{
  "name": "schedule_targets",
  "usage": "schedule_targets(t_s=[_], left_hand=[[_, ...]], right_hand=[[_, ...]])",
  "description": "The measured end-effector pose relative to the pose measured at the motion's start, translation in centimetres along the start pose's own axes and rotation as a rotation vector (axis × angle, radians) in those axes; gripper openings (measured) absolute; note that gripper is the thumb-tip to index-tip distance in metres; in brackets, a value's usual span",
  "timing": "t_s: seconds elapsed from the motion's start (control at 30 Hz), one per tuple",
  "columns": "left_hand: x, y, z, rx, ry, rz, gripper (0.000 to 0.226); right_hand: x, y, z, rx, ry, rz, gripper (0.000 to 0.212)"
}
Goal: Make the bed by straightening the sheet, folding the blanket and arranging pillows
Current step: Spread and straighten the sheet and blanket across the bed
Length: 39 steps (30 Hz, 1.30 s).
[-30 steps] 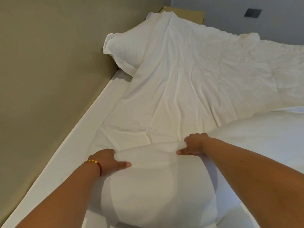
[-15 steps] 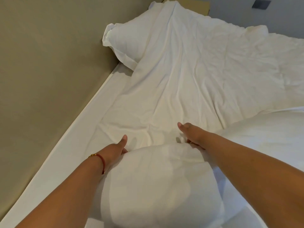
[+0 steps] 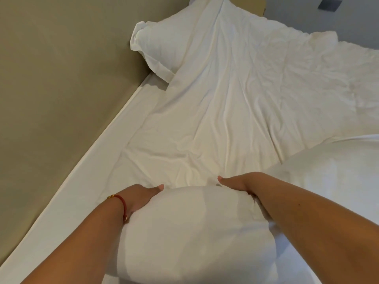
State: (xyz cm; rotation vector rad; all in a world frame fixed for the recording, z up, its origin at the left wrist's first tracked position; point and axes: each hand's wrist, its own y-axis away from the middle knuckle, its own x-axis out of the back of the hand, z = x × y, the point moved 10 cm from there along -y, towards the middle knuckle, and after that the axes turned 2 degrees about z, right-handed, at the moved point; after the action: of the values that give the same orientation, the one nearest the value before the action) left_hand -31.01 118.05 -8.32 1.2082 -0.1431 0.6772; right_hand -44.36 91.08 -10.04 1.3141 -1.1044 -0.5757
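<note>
Bed looking far from made: sheet [image 3: 215, 119] lying creased across the mattress, far pillow [image 3: 158, 44] sitting askew against the wall [image 3: 61, 78]. Person is holding near pillow [image 3: 190, 228] between both palms; left hand [image 3: 141, 197] and right hand [image 3: 238, 184] are pressing its sides, fingers fairly straight, forearms reaching forward.

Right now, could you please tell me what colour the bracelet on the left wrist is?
Red, with a small gold bead: the bracelet, clearest in the head view.

Smooth matt white cloth pillow [image 3: 194, 232], creased white cloth sheet [image 3: 235, 111], matt beige wall [image 3: 57, 83]
</note>
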Motion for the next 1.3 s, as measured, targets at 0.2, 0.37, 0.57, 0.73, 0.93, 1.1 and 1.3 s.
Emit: schedule_targets(t_s=[0.2,0.37,0.57,0.73,0.93,1.1,1.3], left_hand=[[8.3,4.5,7.8,-0.459,0.451,0.385,0.030],[12.6,6.7,10.1,-0.567,0.687,0.430,0.036],[7.0,5.1,8.1,-0.509,0.458,0.383,0.017],[6.3,3.9,6.6,-0.465,0.438,0.370,0.023],[6.1,3.5,7.7,-0.632,0.272,0.336,0.025],[5.4,2.5,8.1,-0.699,0.211,0.306,0.023],[8.4,-0.6,6.1,-0.552,0.139,0.221,0.053]], right_hand=[[11.2,10.5,-5.3,0.377,-0.335,0.693,0.073],[16.4,19.2,-9.3,0.683,-0.299,1.027,0.065],[7.8,8.3,-5.7,0.470,-0.211,0.579,0.053],[14.0,8.4,-7.8,0.550,-0.489,0.854,0.042],[11.4,1.9,-15.1,0.321,-0.878,0.465,0.107],[7.4,-3.1,-19.4,0.281,-0.558,0.350,0.053],[14.3,-0.4,-17.4,0.480,-0.975,0.720,0.065]])
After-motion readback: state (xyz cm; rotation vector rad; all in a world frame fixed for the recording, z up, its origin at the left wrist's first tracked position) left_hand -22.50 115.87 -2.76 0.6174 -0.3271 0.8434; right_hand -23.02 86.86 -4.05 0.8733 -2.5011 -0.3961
